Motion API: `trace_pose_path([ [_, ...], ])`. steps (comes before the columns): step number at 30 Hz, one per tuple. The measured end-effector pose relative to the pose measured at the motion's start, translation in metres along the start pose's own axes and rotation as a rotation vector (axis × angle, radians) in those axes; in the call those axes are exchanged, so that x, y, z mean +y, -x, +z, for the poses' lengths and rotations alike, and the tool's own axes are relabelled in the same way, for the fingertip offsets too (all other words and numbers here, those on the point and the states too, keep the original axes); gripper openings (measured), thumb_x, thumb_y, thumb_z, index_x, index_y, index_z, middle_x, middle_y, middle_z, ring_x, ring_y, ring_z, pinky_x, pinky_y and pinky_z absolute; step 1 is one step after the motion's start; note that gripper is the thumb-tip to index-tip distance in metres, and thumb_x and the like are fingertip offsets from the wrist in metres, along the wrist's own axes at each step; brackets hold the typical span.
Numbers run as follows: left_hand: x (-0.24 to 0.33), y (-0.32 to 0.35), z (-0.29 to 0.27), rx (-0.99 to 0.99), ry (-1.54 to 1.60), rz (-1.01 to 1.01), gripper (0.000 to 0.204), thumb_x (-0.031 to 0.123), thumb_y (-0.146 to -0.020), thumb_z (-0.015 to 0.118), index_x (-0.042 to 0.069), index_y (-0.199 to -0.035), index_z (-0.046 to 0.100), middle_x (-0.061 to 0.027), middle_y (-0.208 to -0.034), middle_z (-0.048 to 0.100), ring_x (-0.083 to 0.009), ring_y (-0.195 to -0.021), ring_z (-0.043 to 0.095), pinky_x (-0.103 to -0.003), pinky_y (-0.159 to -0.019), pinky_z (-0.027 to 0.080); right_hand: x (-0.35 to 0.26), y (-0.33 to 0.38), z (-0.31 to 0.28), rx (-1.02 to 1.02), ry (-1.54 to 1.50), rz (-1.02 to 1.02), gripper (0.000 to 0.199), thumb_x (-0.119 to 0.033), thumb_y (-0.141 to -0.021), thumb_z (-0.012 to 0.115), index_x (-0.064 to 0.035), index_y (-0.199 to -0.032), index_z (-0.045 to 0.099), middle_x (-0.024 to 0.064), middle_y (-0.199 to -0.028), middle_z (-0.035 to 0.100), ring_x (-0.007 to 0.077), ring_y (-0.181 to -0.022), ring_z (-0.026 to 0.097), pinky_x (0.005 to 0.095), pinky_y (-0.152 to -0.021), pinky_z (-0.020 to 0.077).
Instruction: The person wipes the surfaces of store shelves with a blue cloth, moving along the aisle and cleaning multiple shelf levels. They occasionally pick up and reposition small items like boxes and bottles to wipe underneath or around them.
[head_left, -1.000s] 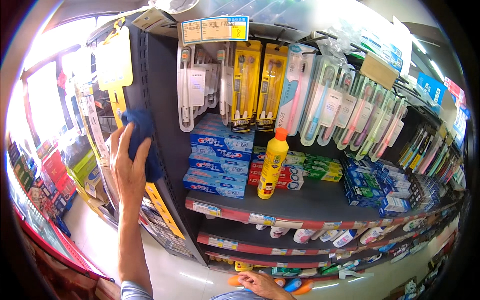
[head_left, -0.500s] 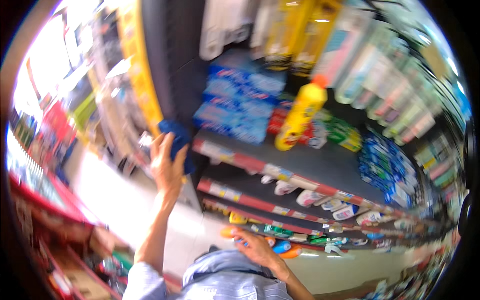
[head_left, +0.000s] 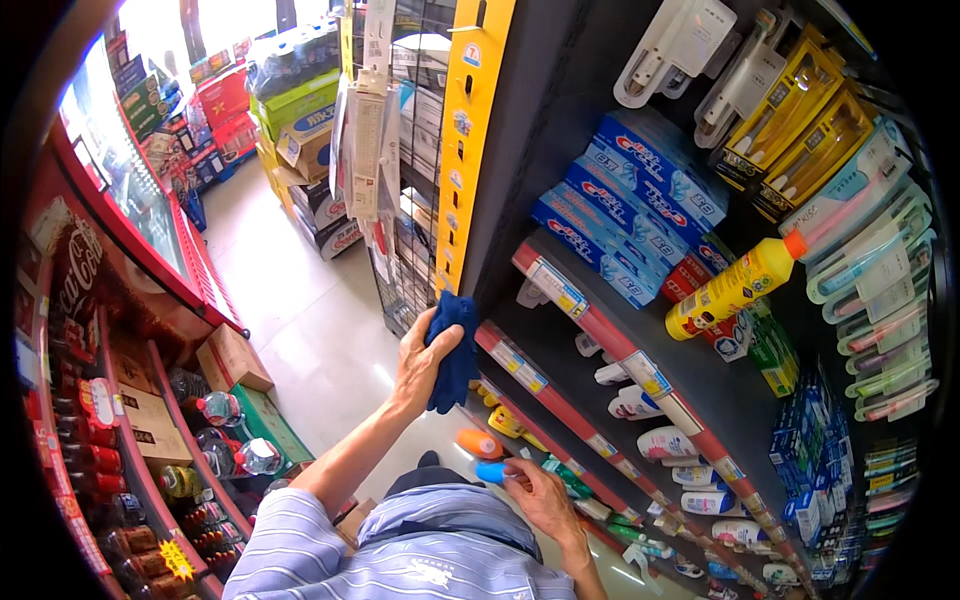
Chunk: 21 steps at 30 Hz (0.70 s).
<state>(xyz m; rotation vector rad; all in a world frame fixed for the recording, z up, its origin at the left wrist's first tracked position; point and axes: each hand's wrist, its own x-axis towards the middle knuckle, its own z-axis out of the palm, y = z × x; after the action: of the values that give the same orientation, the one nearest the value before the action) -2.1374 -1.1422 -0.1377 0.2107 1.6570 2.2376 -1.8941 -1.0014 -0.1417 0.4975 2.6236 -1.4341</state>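
Observation:
My left hand [head_left: 418, 365] is closed round a folded dark blue cloth [head_left: 454, 355], held beside the yellow-edged end of the shelf unit. My right hand [head_left: 540, 497] hangs low in front of my body, fingers loosely bent and apart. Just past its fingertips shows a blue rounded bottle [head_left: 491, 472], which overlaps them in view; I see no grip on it. An orange bottle [head_left: 479, 443] lies beyond that. On the upper shelf a yellow bottle with an orange cap [head_left: 737, 287] stands in front of toothpaste boxes [head_left: 630, 205].
Hanging toothbrush packs [head_left: 800, 120] fill the right side, above more small blue boxes [head_left: 810, 450]. White bottles [head_left: 665, 441] line a lower shelf. At left stand a red drinks cooler [head_left: 110, 240] and racks with bottles [head_left: 225, 408]. A wire rack [head_left: 412, 200] adjoins the shelf end.
My view has swung left, so the shelves sit further right and tilt more. The left hand still holds the cloth, now beside the shelf's lower front edge. The picture is sharper.

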Motion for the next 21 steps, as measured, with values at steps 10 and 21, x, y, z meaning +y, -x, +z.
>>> trace_pose_path([
  [10, 0.085, -0.01, -0.006, 0.0, 0.157, 0.174, 0.06, 0.036, -0.088, 0.073, 0.004, -0.134, 0.052, -0.0083, -0.111, 0.063, -0.0154, -0.092, 0.064, -0.03, -0.078, 0.059, -0.007, -0.018, 0.012, 0.03, 0.03, 0.044, 0.037, -0.017, -0.09, 0.065, -0.0084, -0.125, 0.059, 0.012, -0.108, 0.071, 0.0253, -0.088, 0.071, 0.0354, -0.075, 0.0556],
  [21, 0.19, -0.092, 0.011, -0.091, -0.111, 0.839, 0.052, 0.016, -0.085, 0.077, -0.002, -0.128, 0.055, -0.0158, -0.122, 0.057, -0.0273, -0.106, 0.06, -0.034, -0.092, 0.049, -0.041, -0.07, 0.068, 0.085, 0.038, -0.031, 0.033, -0.012, -0.091, 0.064, -0.005, -0.123, 0.06, 0.0107, -0.108, 0.072, 0.0219, -0.095, 0.071, 0.0333, -0.08, 0.0571],
])
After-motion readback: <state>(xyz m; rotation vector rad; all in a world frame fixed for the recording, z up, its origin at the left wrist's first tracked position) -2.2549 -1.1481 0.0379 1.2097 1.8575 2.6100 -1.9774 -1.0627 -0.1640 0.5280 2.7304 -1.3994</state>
